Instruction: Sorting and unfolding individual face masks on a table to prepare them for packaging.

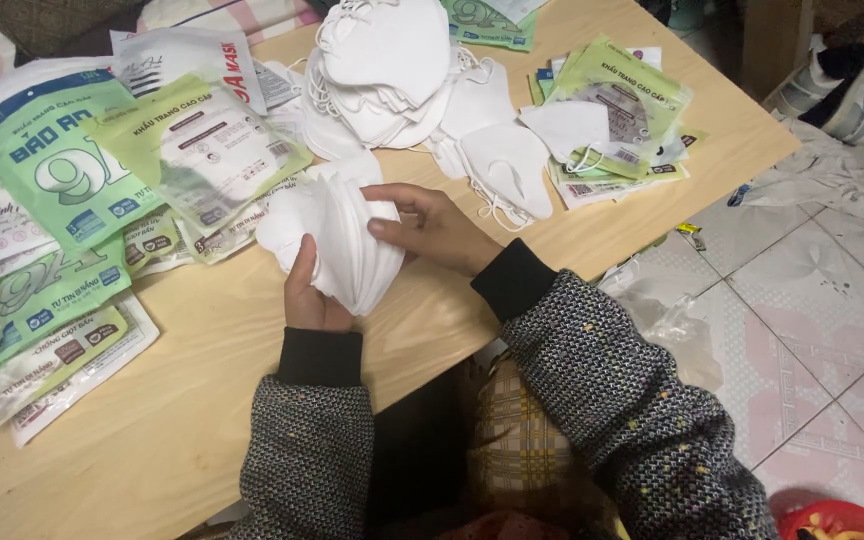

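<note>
A stack of white masks (pixel 337 240) is clamped between the left hand (pixel 307 290) and right hand (pixel 432 228) above the worktop (pixel 182 400) near its front edge. Its long axis runs roughly upright, folded edges down. Green-printed pouches (pixel 132 170) containing masks are spread toward the left edge.

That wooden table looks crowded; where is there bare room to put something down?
The wooden table is bare along its near edge, between the green-and-white packets on the left and the left hand. A smaller bare strip lies right of the right hand, below the far packets. The back is crowded with the pile of white masks and packets. Both hands grip a stack of masks.
</note>
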